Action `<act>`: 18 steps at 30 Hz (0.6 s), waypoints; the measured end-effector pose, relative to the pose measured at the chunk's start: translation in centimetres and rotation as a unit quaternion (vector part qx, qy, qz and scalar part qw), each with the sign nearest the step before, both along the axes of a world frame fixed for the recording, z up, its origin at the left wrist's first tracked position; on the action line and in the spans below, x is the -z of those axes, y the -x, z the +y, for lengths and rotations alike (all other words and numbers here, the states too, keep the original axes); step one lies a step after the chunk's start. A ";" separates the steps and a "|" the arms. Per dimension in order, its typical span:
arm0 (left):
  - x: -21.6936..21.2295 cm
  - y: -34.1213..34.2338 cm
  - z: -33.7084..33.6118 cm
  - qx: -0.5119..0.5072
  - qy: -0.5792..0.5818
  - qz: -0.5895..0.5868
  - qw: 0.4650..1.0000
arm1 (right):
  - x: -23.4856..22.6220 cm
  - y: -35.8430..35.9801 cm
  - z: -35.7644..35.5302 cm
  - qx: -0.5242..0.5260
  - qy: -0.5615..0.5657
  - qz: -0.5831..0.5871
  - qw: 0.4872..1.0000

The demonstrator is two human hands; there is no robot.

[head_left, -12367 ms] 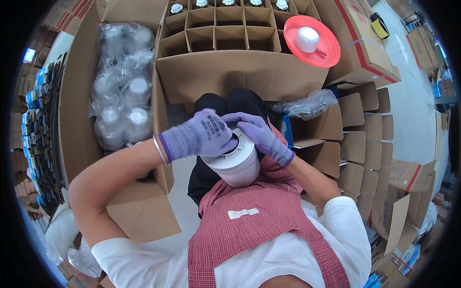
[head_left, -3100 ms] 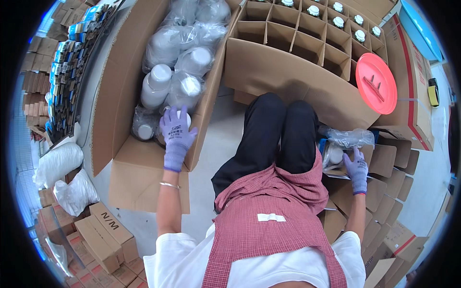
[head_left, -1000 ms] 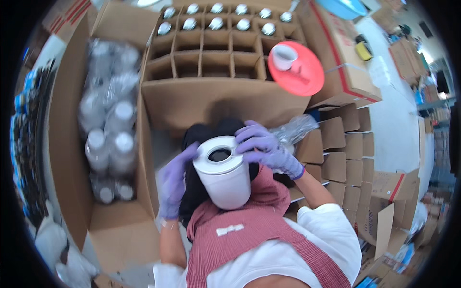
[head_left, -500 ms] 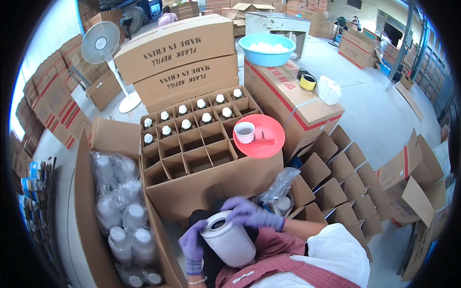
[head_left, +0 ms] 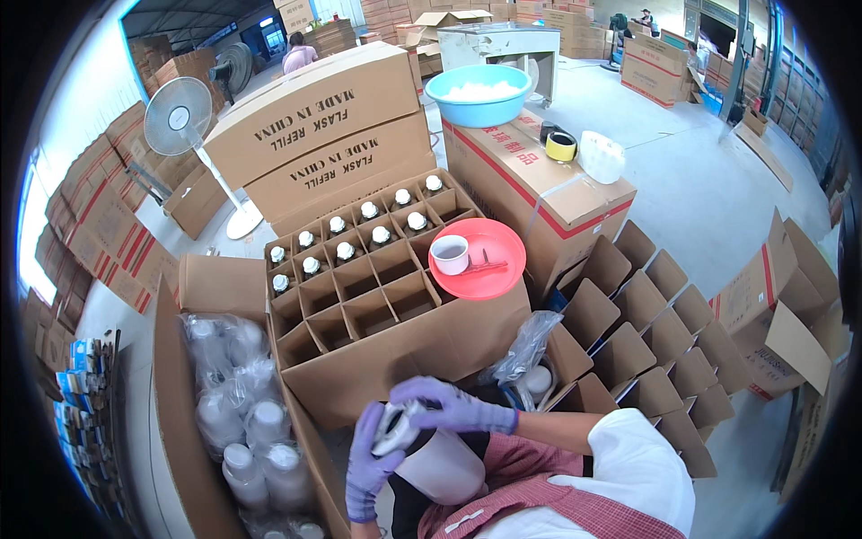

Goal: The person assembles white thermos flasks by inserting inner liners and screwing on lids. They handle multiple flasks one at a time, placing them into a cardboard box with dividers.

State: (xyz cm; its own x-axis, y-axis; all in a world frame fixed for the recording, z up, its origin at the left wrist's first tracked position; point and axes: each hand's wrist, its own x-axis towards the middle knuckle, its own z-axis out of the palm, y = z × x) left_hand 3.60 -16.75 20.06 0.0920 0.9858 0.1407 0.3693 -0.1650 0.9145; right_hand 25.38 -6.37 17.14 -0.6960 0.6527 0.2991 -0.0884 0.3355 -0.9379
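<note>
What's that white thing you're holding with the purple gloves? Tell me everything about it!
It is a white flask, round like a fat tube, smooth and maybe plastic. It lies tilted in the person's lap, its dark open mouth pointing up and to the left. The left hand in a purple glove cups it from the side, and the right hand rests over the mouth end. It sits just in front of the divided box. Its bottom end is hidden by the red checked apron.

Ten capped flasks in divider box [head_left: 359, 235], one red lid [head_left: 480, 258], one fan [head_left: 178, 117]
</note>
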 end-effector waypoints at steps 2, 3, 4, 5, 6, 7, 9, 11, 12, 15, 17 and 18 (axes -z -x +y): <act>-1.8 -0.5 1.3 -0.025 -0.030 -0.039 0.998 | -1.8 1.5 1.5 0.040 0.024 0.007 0.999; -1.7 -0.1 2.0 -0.064 -0.062 -0.029 0.996 | -3.2 2.3 1.9 0.084 -0.052 0.041 0.994; -3.3 -1.7 2.7 -0.127 0.017 -0.177 0.976 | -4.4 2.7 2.3 0.130 -0.125 0.071 0.981; -3.5 -1.7 3.3 -0.131 0.038 -0.180 0.974 | -5.5 2.7 2.3 0.161 -0.157 0.040 0.974; -3.7 -1.5 3.9 -0.139 0.051 -0.182 0.972 | -5.8 2.8 3.0 0.161 -0.259 0.023 0.952; -3.8 -2.2 4.2 -0.110 0.042 -0.466 0.877 | -5.5 3.4 3.1 0.154 -0.357 0.027 0.921; -3.8 -3.8 3.5 -0.141 0.012 -0.440 0.887 | -5.0 4.8 3.1 0.133 -0.372 0.037 0.918; -1.8 -3.3 2.8 -0.173 -0.040 -0.342 0.923 | -4.5 5.9 3.0 0.103 -0.206 0.050 0.972; -1.3 -3.2 2.7 -0.234 0.004 -0.245 0.941 | -4.2 5.9 2.8 0.065 -0.082 0.062 0.993; -1.6 -2.3 4.2 -0.132 -0.290 0.119 0.940 | -3.4 5.2 3.8 -0.075 0.297 0.155 0.939; -1.1 -1.3 5.0 -0.027 -0.346 0.252 0.903 | -1.5 3.7 4.2 -0.082 0.215 0.211 0.950; -1.4 -0.9 4.7 0.000 -0.336 0.290 0.896 | -1.6 3.1 4.8 -0.096 0.179 0.157 0.966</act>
